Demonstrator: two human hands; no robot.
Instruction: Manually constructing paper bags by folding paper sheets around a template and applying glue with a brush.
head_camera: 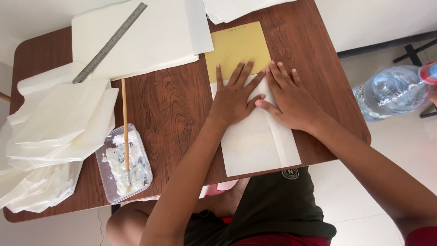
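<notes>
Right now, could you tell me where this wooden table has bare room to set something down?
Bare wood lies between the clear plastic paste tub and the left hand, and right of the yellow card at the brown table edge. The left edge is crowded with the folded white paper pile.

The person's 2 bare forearms carry no sleeves, watch or bracelet, and neither the left hand [234, 98] nor the right hand [291, 100] wears a ring or glove. The dark olive-green cloth garment [273, 205] over the lap bears 1 small round white emblem [290, 173] near its upper edge. A strip of deep red fabric [282, 239] shows along its lower hem, and another red patch [421, 237] sits at the frame's bottom right corner.
</notes>
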